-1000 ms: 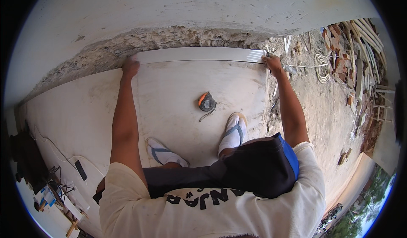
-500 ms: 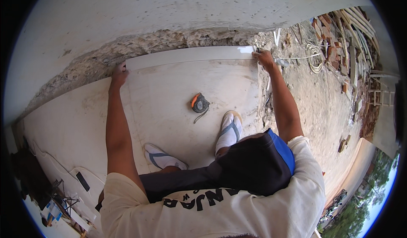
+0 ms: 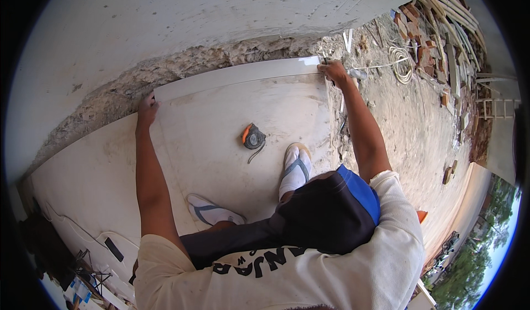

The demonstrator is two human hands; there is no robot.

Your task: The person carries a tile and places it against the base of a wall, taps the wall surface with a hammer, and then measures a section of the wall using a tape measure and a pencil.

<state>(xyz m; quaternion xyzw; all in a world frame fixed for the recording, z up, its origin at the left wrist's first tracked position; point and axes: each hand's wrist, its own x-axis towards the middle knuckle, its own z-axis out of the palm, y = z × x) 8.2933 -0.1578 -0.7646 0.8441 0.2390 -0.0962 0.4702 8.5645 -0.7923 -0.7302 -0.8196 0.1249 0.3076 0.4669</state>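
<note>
The left hand [image 3: 147, 111] and right hand [image 3: 334, 73] grip opposite ends of a long, glossy white, tile-like strip [image 3: 237, 76], upper centre; probably stiff, brittle, best held there.

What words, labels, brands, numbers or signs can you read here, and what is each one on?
Off-white shirt: bold black lettering across it, partly lost at the edge; I won't copy out the wording.
Tape measure, black and orange: any marking on it is too small to read.
Blue-and-white item at lower left: too small and blurred.
Long pale strip: no lettering that I can see.
</note>
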